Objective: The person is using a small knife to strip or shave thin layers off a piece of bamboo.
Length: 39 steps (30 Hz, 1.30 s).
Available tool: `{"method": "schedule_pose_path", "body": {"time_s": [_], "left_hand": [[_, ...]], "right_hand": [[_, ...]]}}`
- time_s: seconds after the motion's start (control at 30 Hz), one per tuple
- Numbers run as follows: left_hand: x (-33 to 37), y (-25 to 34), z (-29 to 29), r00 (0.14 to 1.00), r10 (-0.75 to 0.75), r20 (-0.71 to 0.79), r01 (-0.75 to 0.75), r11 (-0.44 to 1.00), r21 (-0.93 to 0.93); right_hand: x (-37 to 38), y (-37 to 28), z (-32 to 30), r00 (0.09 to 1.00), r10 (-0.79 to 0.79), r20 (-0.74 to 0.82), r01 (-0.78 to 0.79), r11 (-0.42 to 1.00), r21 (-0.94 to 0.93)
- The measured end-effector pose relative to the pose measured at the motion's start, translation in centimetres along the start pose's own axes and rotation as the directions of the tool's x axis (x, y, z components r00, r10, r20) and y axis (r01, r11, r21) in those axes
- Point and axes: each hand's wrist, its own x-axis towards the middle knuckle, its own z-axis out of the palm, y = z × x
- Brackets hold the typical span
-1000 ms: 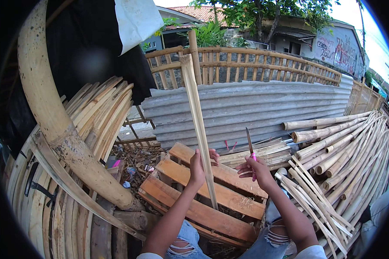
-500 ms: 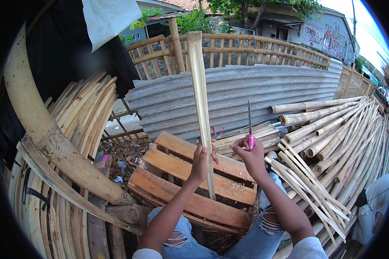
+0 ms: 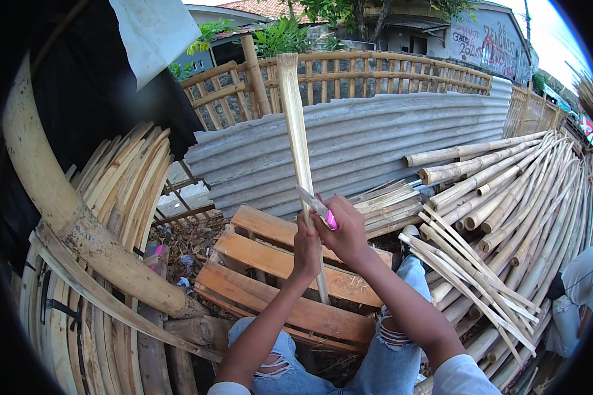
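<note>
A long split bamboo slat (image 3: 295, 131) stands nearly upright before me, its lower end at the slatted wooden bench (image 3: 336, 317). My left hand (image 3: 305, 251) is closed around the slat low on its length. Close beside it, my right hand (image 3: 346, 230) grips a knife (image 3: 313, 201) with a pink handle. The blade slants up and left across the front of the slat, above my left hand. Whether its edge touches the bamboo I cannot tell. Both hands are over the bench, between my knees.
Many bamboo poles (image 3: 468, 187) lie stacked to the right, with pale thin strips (image 3: 487, 283) across them. A thick bamboo pole (image 3: 105, 247) and split slats (image 3: 122, 178) crowd the left. Corrugated sheeting (image 3: 369, 141) closes off the back. Another person (image 3: 576, 296) is at the far right.
My right hand has moved left to the slat, and the knife has tipped from upright to slanting across it. My left hand still holds the slat. The whole view has shifted slightly.
</note>
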Motion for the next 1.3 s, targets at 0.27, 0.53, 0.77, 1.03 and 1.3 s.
{"method": "schedule_pose_path", "body": {"time_s": [0.27, 0.53, 0.77, 1.03, 1.3], "left_hand": [[0.0, -0.6, -0.2, 1.000, 0.006, -0.019, -0.006, 1.000, 0.019], [-0.4, -1.6, -0.7, 0.992, -0.094, 0.080, 0.103, 0.987, -0.125], [-0.8, -2.7, -0.2, 0.996, -0.081, 0.047, 0.089, 0.975, -0.204], [0.1, -3.8, -1.4, 0.994, -0.096, 0.052, 0.107, 0.947, -0.304], [0.9, -4.3, -4.0, 0.973, -0.220, 0.072, 0.229, 0.861, -0.455]], "right_hand": [[0.1, 0.4, -0.1, 0.985, -0.166, 0.057, 0.168, 0.984, -0.049], [0.3, 1.0, 0.0, 0.946, -0.262, 0.189, 0.287, 0.951, -0.117], [0.7, 1.5, -0.3, 0.934, -0.310, 0.178, 0.332, 0.936, -0.113], [9.6, -0.7, -5.6, 0.963, 0.025, -0.267, -0.043, 0.997, -0.063], [9.1, 5.0, -4.3, 0.897, 0.442, 0.023, -0.415, 0.821, 0.391]]}}
